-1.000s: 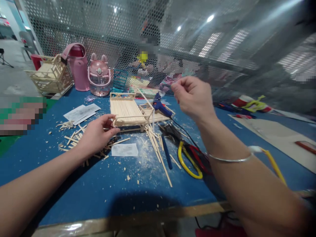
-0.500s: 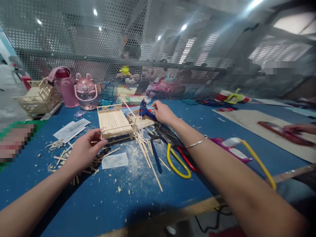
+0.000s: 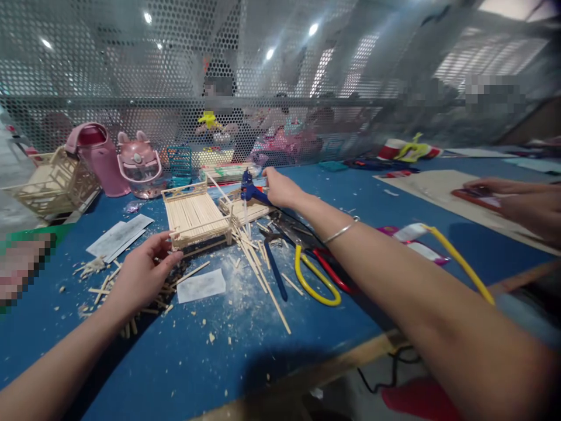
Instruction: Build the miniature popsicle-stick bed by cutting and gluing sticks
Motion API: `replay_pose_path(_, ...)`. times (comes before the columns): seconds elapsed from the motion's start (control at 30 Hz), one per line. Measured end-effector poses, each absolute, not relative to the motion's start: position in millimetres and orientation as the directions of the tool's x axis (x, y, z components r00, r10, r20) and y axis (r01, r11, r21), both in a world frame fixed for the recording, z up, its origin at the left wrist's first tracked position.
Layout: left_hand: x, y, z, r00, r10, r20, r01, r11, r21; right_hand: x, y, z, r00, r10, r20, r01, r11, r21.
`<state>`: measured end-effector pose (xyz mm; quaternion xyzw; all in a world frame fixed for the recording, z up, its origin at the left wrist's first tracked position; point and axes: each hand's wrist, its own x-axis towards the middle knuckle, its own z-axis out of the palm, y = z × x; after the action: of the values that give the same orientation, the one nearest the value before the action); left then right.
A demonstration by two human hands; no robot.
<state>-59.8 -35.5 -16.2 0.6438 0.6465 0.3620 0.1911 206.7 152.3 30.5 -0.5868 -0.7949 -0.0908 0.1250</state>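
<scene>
A small bed-like frame of pale wooden sticks (image 3: 195, 213) stands on the blue table. My left hand (image 3: 146, 269) has thumb and fingers closed on its near left corner. Behind the frame's right side, my right hand (image 3: 280, 187) is beside a blue glue gun (image 3: 254, 192); its fingers are partly hidden, and I cannot make out what they hold. A second stick piece (image 3: 249, 210) lies under the glue gun. Loose sticks (image 3: 258, 263), blue-handled pliers (image 3: 276, 269) and a yellow-handled tool (image 3: 315, 280) lie in front of it.
Broken sticks (image 3: 105, 286) and paper slips (image 3: 201, 285) surround my left hand. A pink bottle (image 3: 99, 161) and a clear pink-lidded jar (image 3: 139, 166) stand at the back left, near another stick model (image 3: 52, 181). At the right, another person's hands (image 3: 517, 196) hold a brown object.
The view has shifted slightly. My hands keep nearly the same places at the frame and by the glue gun. The other person's second hand has come into view at the right.
</scene>
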Motion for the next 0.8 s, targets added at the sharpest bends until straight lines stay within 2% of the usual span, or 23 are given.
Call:
replay_pose_path(0.13, -59, -34, -19, -0.128, 0.967, 0.221, 0.592, -0.104, 0.799, 201, 154, 17, -0.334, 0.914, 0.23, 0.942, 0.334, 0.039)
replay_pose_path(0.27, -57, -33, -19, -0.148, 0.952, 0.267, 0.471, -0.17, 0.866, 194, 158, 14, -0.325, 0.899, 0.293, 0.941, 0.339, 0.006)
replay_pose_path(0.37, -56, -34, -18, -0.19, 0.938, 0.29, 0.418, -0.19, 0.889, 191, 160, 18, -0.249, 0.877, 0.41, 0.931, 0.333, -0.147)
replay_pose_path(0.43, -55, -34, -17, -0.213, 0.932, 0.295, 0.366, -0.204, 0.908, 190, 158, 25, -0.144, 0.875, 0.462, 0.881, 0.326, -0.344)
replay_pose_path(0.5, -53, -35, -16, -0.235, 0.926, 0.297, 0.311, -0.218, 0.925, 189, 153, 34, -0.009, 0.906, 0.422, 0.714, 0.301, -0.632)
replay_pose_path(0.57, -52, -36, -15, -0.252, 0.921, 0.296, 0.277, -0.224, 0.934, 187, 142, 47, 0.088, 0.958, 0.274, 0.384, 0.221, -0.896)
replay_pose_path(0.6, -52, -37, -14, -0.261, 0.919, 0.296, 0.267, -0.226, 0.937, 187, 134, 54, 0.062, 0.975, 0.213, 0.193, 0.198, -0.961)
replay_pose_path(0.67, -51, -38, -13, -0.276, 0.914, 0.298, 0.245, -0.233, 0.941, 186, 110, 66, 0.035, 0.974, 0.226, -0.029, 0.227, -0.974)
replay_pose_path(0.73, -50, -38, -12, -0.291, 0.906, 0.306, 0.219, -0.248, 0.944, 187, 80, 74, 0.064, 0.937, 0.342, -0.046, 0.345, -0.937)
replay_pose_path(0.8, -49, -38, -12, -0.293, 0.903, 0.315, 0.202, -0.263, 0.943, 187, 48, 73, -0.048, 0.892, 0.45, 0.009, 0.451, -0.892)
